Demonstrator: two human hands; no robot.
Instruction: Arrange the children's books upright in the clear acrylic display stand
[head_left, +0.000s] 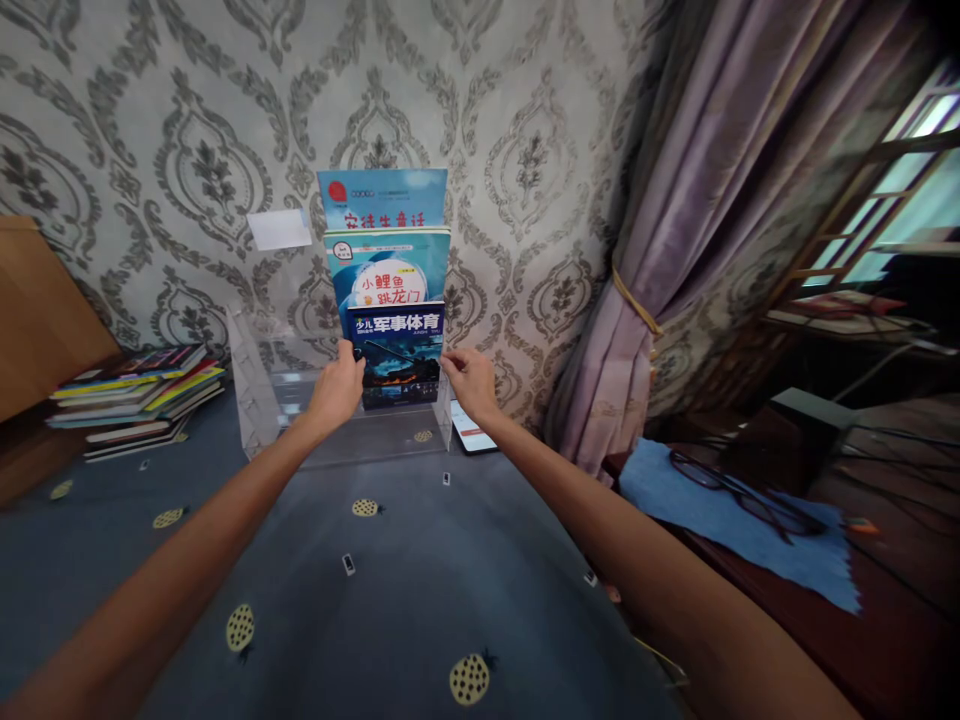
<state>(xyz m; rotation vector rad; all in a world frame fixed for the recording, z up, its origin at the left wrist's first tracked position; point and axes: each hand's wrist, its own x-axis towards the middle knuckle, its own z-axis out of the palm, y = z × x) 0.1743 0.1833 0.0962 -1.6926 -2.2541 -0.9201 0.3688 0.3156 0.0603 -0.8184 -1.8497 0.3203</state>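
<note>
A clear acrylic tiered rack [255,390] stands against the patterned wall on a blue cloth with pineapple prints. Three books sit in its right column, one behind another. The front one is a dark blue book with a tank picture [397,352]. My left hand [337,388] grips its left edge and my right hand [469,378] pinches its right edge. Behind it stand a light blue fish book [386,268] and a blue book [382,198] at the top.
A stack of books [139,398] lies at the left beside a brown cardboard box [37,310]. A phone or tablet [472,430] lies right of the rack. Purple curtain [675,250], blue cloth with glasses [742,500] on a dark table at right.
</note>
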